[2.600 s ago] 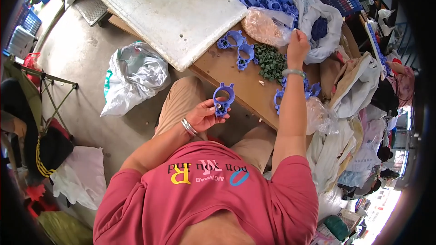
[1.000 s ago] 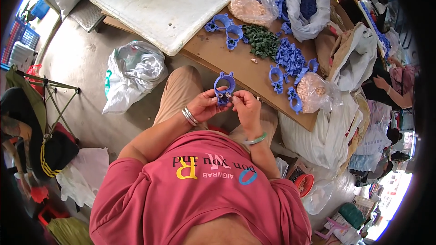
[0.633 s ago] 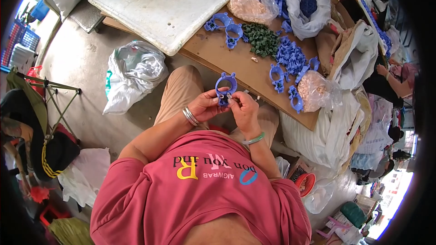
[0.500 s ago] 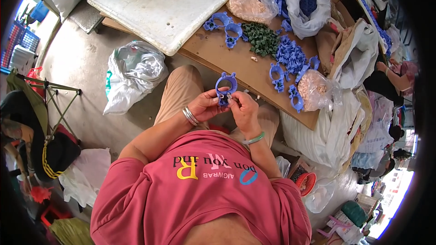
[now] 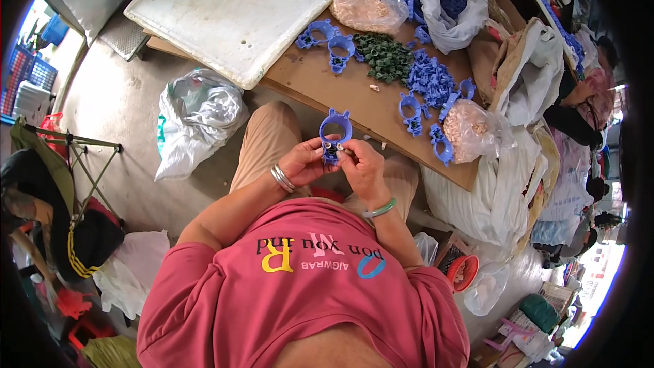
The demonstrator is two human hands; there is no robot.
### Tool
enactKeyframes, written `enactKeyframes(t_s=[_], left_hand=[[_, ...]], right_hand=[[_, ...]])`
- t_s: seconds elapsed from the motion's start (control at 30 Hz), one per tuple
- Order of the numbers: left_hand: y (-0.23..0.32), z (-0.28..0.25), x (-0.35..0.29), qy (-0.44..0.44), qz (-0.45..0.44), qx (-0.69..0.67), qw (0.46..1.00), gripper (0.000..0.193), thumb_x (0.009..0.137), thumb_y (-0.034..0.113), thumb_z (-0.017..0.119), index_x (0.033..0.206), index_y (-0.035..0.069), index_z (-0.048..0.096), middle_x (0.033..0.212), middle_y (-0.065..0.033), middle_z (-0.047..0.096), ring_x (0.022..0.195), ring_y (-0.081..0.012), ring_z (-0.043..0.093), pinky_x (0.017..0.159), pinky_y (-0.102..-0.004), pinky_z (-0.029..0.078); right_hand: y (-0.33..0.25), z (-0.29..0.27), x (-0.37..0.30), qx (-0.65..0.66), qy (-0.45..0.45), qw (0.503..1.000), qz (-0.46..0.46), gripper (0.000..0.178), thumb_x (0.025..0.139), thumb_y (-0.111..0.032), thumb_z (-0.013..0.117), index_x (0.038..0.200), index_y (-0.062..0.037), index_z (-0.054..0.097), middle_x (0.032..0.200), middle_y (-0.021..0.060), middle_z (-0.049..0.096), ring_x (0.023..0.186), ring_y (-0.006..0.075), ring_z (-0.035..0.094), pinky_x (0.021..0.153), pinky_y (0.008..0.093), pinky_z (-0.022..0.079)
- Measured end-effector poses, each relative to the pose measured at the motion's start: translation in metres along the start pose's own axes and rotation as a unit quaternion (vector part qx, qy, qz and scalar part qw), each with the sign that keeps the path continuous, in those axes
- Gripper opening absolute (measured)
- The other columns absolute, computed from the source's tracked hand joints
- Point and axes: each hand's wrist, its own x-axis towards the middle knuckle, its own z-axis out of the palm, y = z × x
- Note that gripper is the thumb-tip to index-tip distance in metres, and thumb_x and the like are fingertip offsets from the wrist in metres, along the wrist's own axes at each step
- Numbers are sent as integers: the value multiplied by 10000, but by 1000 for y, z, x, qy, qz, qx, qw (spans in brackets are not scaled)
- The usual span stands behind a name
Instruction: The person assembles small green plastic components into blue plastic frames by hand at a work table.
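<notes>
Above my lap, a blue plastic ring part (image 5: 348, 127) with small ear-like knobs stands upright between my hands. My left hand (image 5: 302, 165) is closed on its lower left side, thumb and fingers pinching the base. On the base's right side, the fingers of my right hand (image 5: 364, 172) are closed too. Dark and whitish small pieces show in the base between the fingertips; their exact shape is too small to make out. Similar ring parts (image 5: 340, 53) lie on the cardboard-topped table (image 5: 313, 85), beside a pile of dark green pieces (image 5: 383, 58) and a heap of small blue pieces (image 5: 432, 79).
Clear bags of peach-coloured pieces (image 5: 371, 8) (image 5: 467, 129) rest on the table. A white board (image 5: 231, 13) covers its left part. A white sack (image 5: 446, 27) holds blue parts. On the floor sit a plastic bag (image 5: 197, 123) and a red basket (image 5: 463, 272). Another person (image 5: 579, 95) is at far right.
Both hands keep hold of the ring part, with only slight finger movement. The view has shifted a little, so the table's things appear slightly further left. The person at far right has moved.
</notes>
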Motion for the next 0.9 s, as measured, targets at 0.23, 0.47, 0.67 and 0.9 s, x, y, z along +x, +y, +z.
enactKeyframes(t_s=[0.23, 0.47, 0.67, 0.9], left_hand=[[-1, -2, -5, 7, -10, 35, 999, 486, 829, 116, 558, 1262, 10, 362, 1128, -101, 517, 985, -210, 529, 826, -373, 456], [3, 23, 14, -17, -32, 48, 998, 498, 831, 106, 552, 1275, 16, 345, 1149, -128, 502, 983, -230, 531, 843, -381, 444], [7, 43, 31, -55, -37, 27, 997, 533, 813, 108, 579, 1281, 23, 340, 1126, -200, 506, 952, -306, 561, 818, -391, 468], [-5, 61, 44, -71, -57, -4, 996, 532, 815, 82, 566, 1281, 7, 321, 1141, -210, 491, 973, -316, 553, 826, -399, 473]], right_hand=[[-7, -1, 0, -100, -20, 994, -44, 81, 750, -78, 584, 824, -46, 579, 727, 126, 557, 655, 294, 570, 558, 349, 451], [-19, -25, 1, 1, 23, 1000, -3, 138, 754, -67, 592, 891, -47, 581, 722, 108, 570, 635, 246, 585, 538, 310, 453], [-23, -115, 6, -240, 301, 908, -163, 91, 753, -39, 584, 843, -28, 592, 750, 125, 587, 674, 243, 580, 607, 320, 459], [37, -241, 40, -332, 269, 904, -4, 125, 755, -90, 494, 745, -1, 582, 803, 174, 605, 746, 333, 583, 655, 408, 451]])
